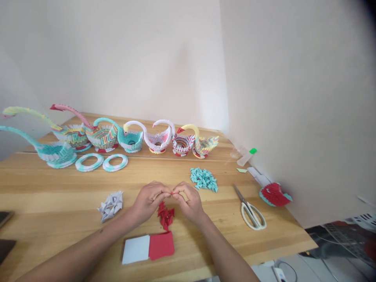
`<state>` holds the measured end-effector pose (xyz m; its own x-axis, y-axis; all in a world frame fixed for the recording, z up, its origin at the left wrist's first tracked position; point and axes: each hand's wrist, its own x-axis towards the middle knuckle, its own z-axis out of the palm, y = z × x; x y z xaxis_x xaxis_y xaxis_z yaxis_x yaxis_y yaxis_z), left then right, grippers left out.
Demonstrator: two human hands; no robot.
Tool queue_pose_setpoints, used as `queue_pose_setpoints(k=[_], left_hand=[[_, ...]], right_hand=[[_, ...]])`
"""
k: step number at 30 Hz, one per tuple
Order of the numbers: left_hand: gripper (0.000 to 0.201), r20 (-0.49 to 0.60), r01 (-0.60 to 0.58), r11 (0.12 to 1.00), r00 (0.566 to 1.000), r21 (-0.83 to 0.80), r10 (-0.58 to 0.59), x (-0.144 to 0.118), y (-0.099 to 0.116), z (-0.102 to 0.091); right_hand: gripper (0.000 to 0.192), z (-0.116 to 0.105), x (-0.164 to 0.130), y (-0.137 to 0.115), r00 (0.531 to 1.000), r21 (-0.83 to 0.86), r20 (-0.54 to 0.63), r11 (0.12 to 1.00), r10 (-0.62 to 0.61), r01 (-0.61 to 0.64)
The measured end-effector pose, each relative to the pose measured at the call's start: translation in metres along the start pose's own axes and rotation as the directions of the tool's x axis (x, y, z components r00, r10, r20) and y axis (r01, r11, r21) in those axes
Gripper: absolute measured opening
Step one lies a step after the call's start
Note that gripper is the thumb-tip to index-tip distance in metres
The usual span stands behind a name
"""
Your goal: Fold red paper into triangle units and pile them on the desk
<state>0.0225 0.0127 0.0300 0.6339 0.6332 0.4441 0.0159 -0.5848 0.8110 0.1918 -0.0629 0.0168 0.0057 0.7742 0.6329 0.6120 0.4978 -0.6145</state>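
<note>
My left hand (149,197) and my right hand (188,200) meet above the middle of the table. Between their fingertips both pinch a small piece of red paper (172,193), mostly covered by the fingers. Just below lies a heap of folded red paper pieces (166,216). Nearer to me are a stack of red paper (161,245) and, touching it on the left, a stack of white paper (136,249). To the left of my left hand sits a pile of folded light grey paper pieces (111,206). Beyond my right hand is a heap of folded teal pieces (204,179).
Scissors (252,215) lie open-bladed at the right, near a red and teal paper model (275,194) and a green-capped bottle (246,157). Several paper swans (131,141) line the back. Two white and teal rings (115,163) lie before them. A wall (293,98) bounds the table's right side.
</note>
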Motion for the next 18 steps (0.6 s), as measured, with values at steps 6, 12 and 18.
queue_pose_setpoints(k=[6, 12, 18], left_hand=[[0.019, -0.003, 0.155, 0.974, 0.987, -0.163, -0.158, 0.001, 0.002, -0.002], [0.029, 0.086, 0.229, 0.910, 0.973, -0.345, -0.212, 0.000, 0.000, -0.003], [0.038, 0.233, 0.449, 0.605, 0.885, -0.658, -0.403, 0.000, -0.007, 0.006]], right_hand=[[0.016, -0.002, 0.002, 0.000, 0.999, 0.032, -0.028, 0.999, -0.043, 0.044], [0.015, 0.001, 0.001, -0.002, 1.000, 0.011, 0.004, 1.000, -0.017, 0.017], [0.016, 0.001, 0.000, -0.002, 0.995, -0.009, -0.081, 0.999, 0.051, -0.052]])
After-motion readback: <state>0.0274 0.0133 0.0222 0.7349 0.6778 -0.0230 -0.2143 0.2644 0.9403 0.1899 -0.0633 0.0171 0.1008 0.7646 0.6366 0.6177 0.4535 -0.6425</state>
